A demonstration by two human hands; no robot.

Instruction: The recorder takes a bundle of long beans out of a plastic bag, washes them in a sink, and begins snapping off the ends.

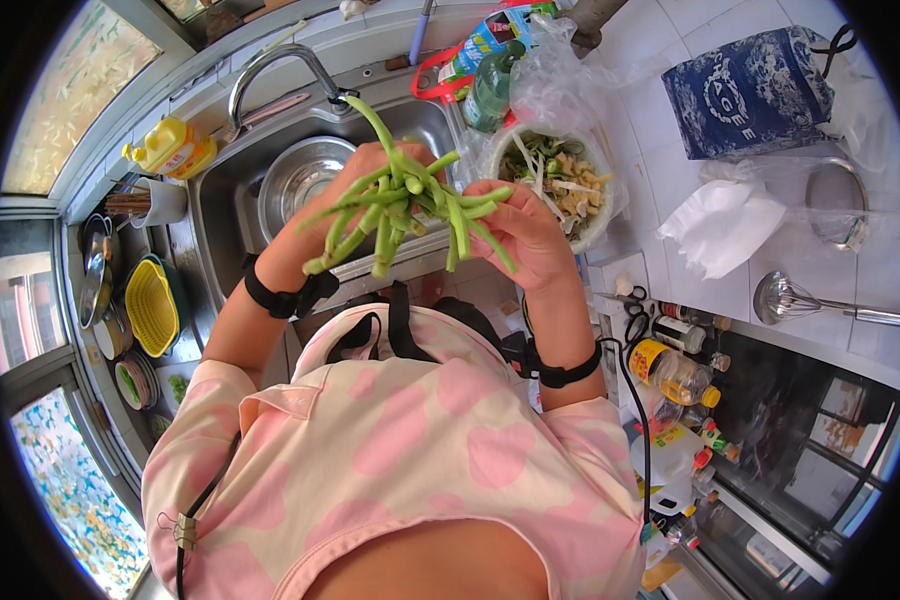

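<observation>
My left hand (360,172) grips a bunch of green vegetable stalks (397,202), whose cut ends spread out towards me. Part of that hand is hidden behind the stalks. At the right side of the bunch, the thumb and fingers of my right hand (529,232) pinch a few stalk ends. The bunch is held up over the near edge of a stainless steel sink (221,195). Inside the sink sits a round metal basin (289,184), partly covered from view by my left hand and arm.
A chrome faucet (274,52) arches over the sink. Beside my right hand stands a plastic-lined bin (604,225) of vegetable scraps. A green bottle (487,90) is behind it. Yellow baskets (150,307) lie left; a whisk (810,300) and several bottles (671,371) are right.
</observation>
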